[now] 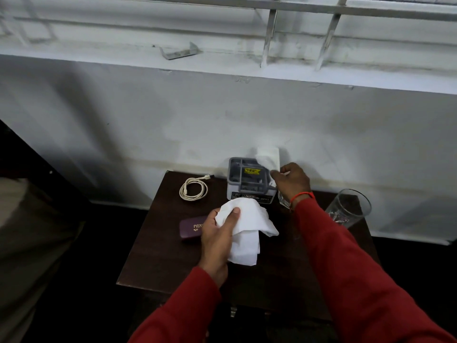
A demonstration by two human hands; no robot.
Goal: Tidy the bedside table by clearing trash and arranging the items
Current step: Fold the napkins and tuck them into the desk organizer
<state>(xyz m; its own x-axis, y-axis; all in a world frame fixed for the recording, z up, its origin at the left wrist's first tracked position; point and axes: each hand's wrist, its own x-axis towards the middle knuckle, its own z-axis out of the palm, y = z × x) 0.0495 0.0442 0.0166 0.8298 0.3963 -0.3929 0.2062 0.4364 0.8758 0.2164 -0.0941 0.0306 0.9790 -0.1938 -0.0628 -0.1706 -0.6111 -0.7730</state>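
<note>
A small dark wooden bedside table [158, 263] is seen from above, set against a white wall. A grey organiser box [248, 180] with a yellow sticker stands at the back of the table and serves as the landmark here.

Just in front of the organiser box, a bunch of crumpled white tissues [246, 229] is held above the tabletop by the left hand [217, 237]; the fingers are wrapped around the paper and the thumb is pressed across its top. The tissues hang down loosely below the grip.

At the right side of the organiser box, the right hand [293, 181] is raised, and a small piece of white tissue [272, 180] is pinched between its fingertips, right against the box's edge. More white paper [268, 155] is seen sticking up behind the box, against the wall. An orange thread is worn on the right wrist, and both arms are covered by red sleeves.

To the left of the organiser box, a coiled white cable [193, 189] is laid flat on the table. In front of the box and to its left, a maroon case [191, 227] with gold lettering is lying, partly hidden by the left hand. Well to the right of the box, an empty clear glass [350, 209] is placed near the table's right edge. Another glass object is glimpsed just beneath the right wrist, though it is mostly hidden
</note>
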